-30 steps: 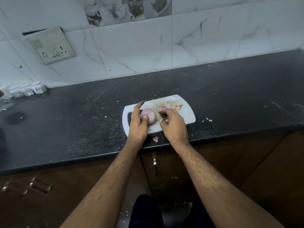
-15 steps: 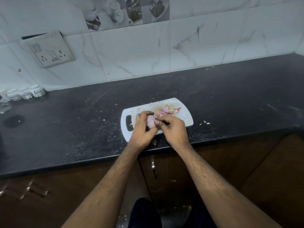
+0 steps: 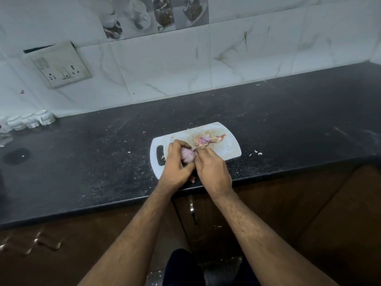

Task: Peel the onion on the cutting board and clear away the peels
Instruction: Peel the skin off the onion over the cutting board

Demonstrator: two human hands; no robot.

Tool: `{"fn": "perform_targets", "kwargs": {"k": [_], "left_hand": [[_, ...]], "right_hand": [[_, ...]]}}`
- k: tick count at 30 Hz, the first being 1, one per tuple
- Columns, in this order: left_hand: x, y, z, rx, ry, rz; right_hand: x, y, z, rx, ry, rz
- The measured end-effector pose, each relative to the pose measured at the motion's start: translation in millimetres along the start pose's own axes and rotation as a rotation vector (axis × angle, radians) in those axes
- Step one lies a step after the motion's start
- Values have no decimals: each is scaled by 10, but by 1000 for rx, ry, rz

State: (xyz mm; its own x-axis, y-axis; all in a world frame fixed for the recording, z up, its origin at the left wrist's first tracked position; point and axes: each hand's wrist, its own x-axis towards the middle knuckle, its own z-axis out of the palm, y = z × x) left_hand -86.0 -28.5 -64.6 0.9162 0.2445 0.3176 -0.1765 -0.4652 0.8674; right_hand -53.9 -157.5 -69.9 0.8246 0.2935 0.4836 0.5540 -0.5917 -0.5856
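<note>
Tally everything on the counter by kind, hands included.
Hands: 2, left hand and right hand
Onion: 1
Cutting board: 1
Pile of peels: 1
White jars: 3, at far left
Total: 8

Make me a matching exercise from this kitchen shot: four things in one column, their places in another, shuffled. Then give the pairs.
1. onion
2. peels
3. board
4. socket

A. on the wall tiles, far left
B. held between both hands
C. on the dark counter, near its front edge
D. piled on the board's far side

Pairs: 1-B, 2-D, 3-C, 4-A
</note>
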Motion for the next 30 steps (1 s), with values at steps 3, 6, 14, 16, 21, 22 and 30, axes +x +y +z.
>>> {"fn": "perform_targets", "kwargs": {"k": [3, 6, 14, 16, 21, 22, 30], "left_hand": [[-12, 10, 5, 33, 15, 31], [-34, 27, 10, -41, 25, 21], [-19, 56, 11, -114, 57, -30], [-17, 50, 10, -117, 48, -26], [-7, 16, 25, -96, 36, -1], [-10, 16, 21, -95, 30, -1], [-12, 31, 41, -11, 56, 50]], "right_hand": [[78, 2, -7, -11, -87, 138], [137, 61, 36, 66, -69, 220], [113, 116, -18, 268, 53, 104], [116, 116, -25, 294, 28, 87], [125, 127, -25, 286, 13, 85], [125, 143, -9, 273, 32, 89], [133, 118, -39, 295, 46, 147]]}}
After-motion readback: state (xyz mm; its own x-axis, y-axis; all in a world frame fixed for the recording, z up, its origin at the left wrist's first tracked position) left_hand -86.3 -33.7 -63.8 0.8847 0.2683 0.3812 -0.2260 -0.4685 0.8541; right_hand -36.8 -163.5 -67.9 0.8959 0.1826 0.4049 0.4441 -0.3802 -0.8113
